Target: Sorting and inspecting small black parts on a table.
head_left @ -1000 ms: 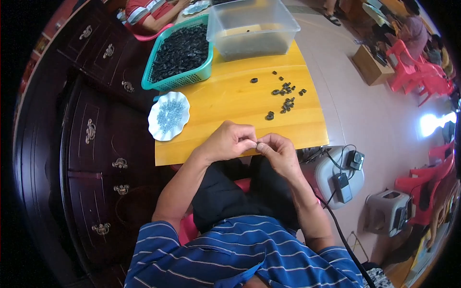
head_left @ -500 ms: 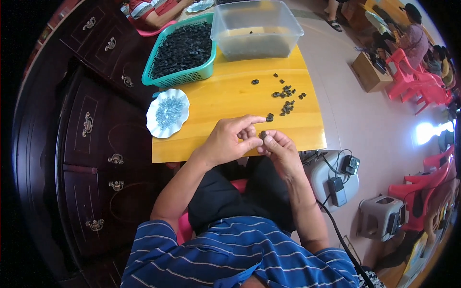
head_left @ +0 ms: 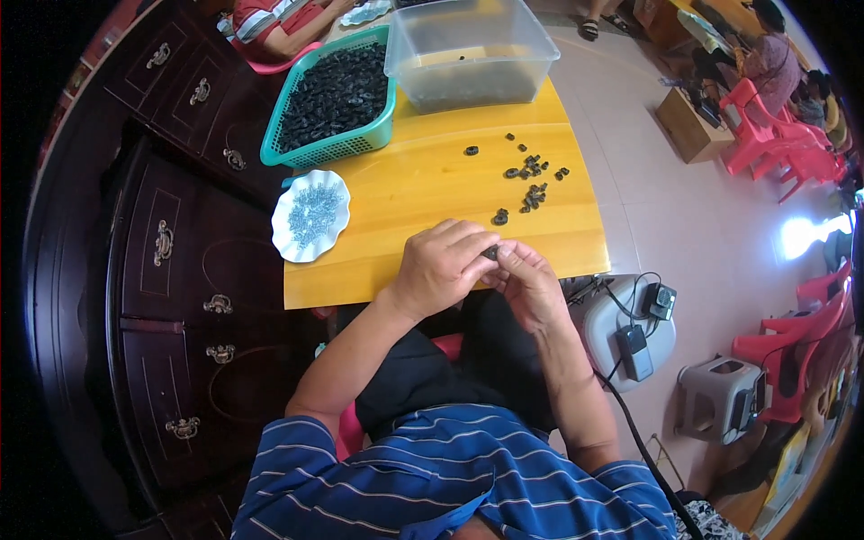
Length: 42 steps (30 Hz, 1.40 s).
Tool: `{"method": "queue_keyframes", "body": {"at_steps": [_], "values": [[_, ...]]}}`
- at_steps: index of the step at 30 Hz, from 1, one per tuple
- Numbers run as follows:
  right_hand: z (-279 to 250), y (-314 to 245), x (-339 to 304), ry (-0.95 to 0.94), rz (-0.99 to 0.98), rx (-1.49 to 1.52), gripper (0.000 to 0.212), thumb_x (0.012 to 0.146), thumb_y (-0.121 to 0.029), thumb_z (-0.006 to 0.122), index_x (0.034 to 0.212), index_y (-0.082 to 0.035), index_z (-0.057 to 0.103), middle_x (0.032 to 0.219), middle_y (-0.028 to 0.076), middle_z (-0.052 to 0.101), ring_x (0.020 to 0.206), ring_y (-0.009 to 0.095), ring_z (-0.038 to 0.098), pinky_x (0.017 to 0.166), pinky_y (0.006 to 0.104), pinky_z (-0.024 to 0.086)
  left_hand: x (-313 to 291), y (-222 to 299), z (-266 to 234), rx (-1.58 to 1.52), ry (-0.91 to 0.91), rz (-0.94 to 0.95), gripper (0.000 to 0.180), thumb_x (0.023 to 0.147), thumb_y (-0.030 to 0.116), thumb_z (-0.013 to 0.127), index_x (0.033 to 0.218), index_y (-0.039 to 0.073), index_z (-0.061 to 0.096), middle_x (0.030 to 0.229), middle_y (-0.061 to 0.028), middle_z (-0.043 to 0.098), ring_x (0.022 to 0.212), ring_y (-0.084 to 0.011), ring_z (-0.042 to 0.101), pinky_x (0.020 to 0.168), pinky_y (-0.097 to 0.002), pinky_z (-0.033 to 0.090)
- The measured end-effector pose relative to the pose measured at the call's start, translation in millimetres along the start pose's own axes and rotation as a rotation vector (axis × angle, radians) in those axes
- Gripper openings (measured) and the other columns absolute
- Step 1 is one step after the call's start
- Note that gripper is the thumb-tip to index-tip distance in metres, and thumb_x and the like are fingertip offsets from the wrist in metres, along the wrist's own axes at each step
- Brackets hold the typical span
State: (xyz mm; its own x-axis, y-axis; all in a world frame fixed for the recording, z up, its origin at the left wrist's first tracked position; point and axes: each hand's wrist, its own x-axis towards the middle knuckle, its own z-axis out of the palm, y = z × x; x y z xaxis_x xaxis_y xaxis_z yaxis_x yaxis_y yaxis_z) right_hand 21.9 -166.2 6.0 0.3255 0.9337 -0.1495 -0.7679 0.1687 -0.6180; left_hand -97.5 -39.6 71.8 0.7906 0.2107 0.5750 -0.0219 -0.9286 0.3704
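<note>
Over the near edge of the yellow table (head_left: pixel 405 207), my two hands meet at a small black part (head_left: pixel 490 253). My left hand (head_left: pixel 447 264) has its fingers curled and pressed against the part from the left. From the right, my right hand (head_left: pixel 529 281) pinches the same part between thumb and fingers. Its exact kind is too small to make out, and the fingertips partly cover it. Just beyond my fingers lies a loose black piece (head_left: pixel 500 217). Farther off, several similar small black pieces (head_left: pixel 533 196) are scattered on the tabletop.
Left of my hands is a white scalloped dish (head_left: pixel 337 236) of small clear pieces. A green basket (head_left: pixel 382 135) heaped with black parts and a clear plastic bin (head_left: pixel 477 90) stand at the back. A grey stool (head_left: pixel 652 337) with devices and cables is at the right.
My left hand's index finger, stretched out before, has curled in, and the left fingers have closed round the black part. The whole view has shifted slightly.
</note>
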Motion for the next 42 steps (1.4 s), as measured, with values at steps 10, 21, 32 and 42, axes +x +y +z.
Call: {"method": "queue_keyframes", "body": {"at_steps": [10, 21, 32, 42], "values": [[1.4, 3.9, 1.2, 0.023, -0.006, -0.094, 0.017, 0.098, -0.018, 0.064, 0.105, -0.004, 0.068, 0.092, 0.001, 0.068, 0.081, 0.01, 0.062, 0.077, 0.0249, 0.049, -5.2, -0.8, -5.0, -0.091, -0.024, -0.079, 0.025, 0.078, 0.011, 0.078, 0.1, 0.003, 0.069, 0.092, -0.0128, 0.069, 0.083, -0.031, 0.069, 0.072, -0.0377, 0.056], [13.8, -2.8, -3.7, 0.064, -0.05, -0.393, 0.017, 0.1, -0.014, 0.061, 0.107, -0.001, 0.068, 0.1, 0.005, 0.071, 0.085, 0.011, 0.061, 0.078, 0.0245, 0.048, -36.0, -35.4, -18.0, -0.26, -0.215, -0.465, 0.026, 0.083, 0.004, 0.068, 0.108, 0.003, 0.063, 0.068, -0.0052, 0.058, 0.059, -0.0173, 0.06, 0.059, -0.0308, 0.049], [14.6, -1.3, -4.1, -0.017, -0.033, -0.528, 0.016, 0.101, -0.016, 0.06, 0.108, -0.004, 0.068, 0.103, 0.005, 0.072, 0.089, 0.011, 0.063, 0.082, 0.0252, 0.049, 12.3, -170.9, -105.1, -0.426, 0.226, -0.687, 0.06, 0.091, 0.005, 0.064, 0.144, -0.008, 0.04, 0.102, -0.0074, 0.069, 0.084, -0.0102, 0.063, 0.075, -0.0247, 0.051], [9.7, 0.5, -4.4, -0.016, -0.052, -0.555, 0.017, 0.1, -0.015, 0.061, 0.108, -0.002, 0.067, 0.103, 0.006, 0.071, 0.092, 0.012, 0.063, 0.086, 0.0271, 0.05, -18.8, -161.3, -80.7, -0.226, 0.119, -0.744, 0.032, 0.088, 0.005, 0.066, 0.119, -0.002, 0.066, 0.101, -0.0056, 0.07, 0.084, -0.0096, 0.063, 0.074, -0.0248, 0.052]]}}
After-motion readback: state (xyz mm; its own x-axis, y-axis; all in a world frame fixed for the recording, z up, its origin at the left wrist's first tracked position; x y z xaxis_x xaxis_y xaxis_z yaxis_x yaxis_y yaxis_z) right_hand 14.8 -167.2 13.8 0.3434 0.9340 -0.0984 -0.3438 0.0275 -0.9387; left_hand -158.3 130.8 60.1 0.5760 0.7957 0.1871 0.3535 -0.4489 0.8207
